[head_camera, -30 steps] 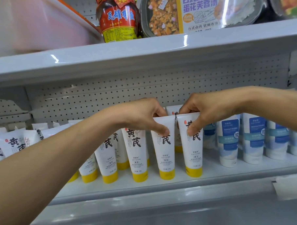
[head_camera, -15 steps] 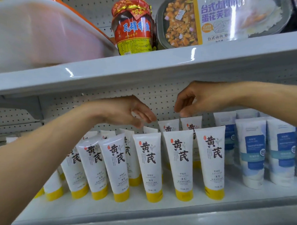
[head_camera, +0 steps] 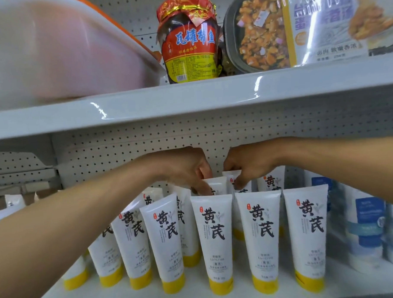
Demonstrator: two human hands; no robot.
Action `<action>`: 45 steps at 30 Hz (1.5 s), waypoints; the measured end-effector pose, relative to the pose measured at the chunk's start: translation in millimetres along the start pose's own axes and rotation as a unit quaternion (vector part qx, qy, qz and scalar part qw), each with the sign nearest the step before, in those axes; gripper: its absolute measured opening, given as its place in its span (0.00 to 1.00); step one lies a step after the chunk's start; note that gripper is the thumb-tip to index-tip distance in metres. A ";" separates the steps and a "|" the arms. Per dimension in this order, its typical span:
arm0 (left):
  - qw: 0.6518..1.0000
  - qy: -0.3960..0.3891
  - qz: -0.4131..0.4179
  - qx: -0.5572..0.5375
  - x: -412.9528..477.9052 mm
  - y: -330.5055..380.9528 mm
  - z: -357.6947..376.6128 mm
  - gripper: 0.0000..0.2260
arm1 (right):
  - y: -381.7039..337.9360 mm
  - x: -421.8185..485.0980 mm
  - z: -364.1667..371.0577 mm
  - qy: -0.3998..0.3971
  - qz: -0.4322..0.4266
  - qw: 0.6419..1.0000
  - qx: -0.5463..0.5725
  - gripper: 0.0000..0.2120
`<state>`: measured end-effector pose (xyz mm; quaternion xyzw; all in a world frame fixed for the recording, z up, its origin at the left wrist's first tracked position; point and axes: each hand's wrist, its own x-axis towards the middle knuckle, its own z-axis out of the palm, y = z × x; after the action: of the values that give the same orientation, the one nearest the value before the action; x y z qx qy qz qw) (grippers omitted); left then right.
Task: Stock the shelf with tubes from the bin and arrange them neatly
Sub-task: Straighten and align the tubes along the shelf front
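Aligning stage: left hand (head_camera: 185, 172) grip pinches a rear tube (head_camera: 218, 185); right hand (head_camera: 250, 166) grip pinches the neighbouring tube (head_camera: 231, 176) at 3 o'clock. Next: seat both upright.

left hand (head_camera: 183, 169) and right hand (head_camera: 248, 162) pinch back-row tubes (head_camera: 218, 185).

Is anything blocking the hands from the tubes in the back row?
No. The left hand and right hand pinch the back tubes by their tops, reaching over the front tubes.
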<state>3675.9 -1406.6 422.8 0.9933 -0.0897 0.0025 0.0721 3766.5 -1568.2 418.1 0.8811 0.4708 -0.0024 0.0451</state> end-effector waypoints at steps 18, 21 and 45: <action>0.997 0.035 -0.051 0.040 22.0 -18.6 3.1 0.12 | 7.4 4.9 6.4 0.001 -0.007 0.998 0.070 0.12; 0.997 0.030 -0.050 0.043 18.7 -17.4 2.9 0.11 | 8.3 5.0 7.0 -0.001 -0.010 0.997 0.077 0.12; 0.997 0.039 -0.046 0.040 10.4 -10.8 1.4 0.11 | 7.8 -10.6 -4.8 0.029 0.010 0.994 0.104 0.14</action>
<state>3688.0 -1398.1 420.0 0.9977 -0.0406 0.0416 0.0356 3766.9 -1580.9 423.9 0.8853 0.4603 -0.0255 -0.0601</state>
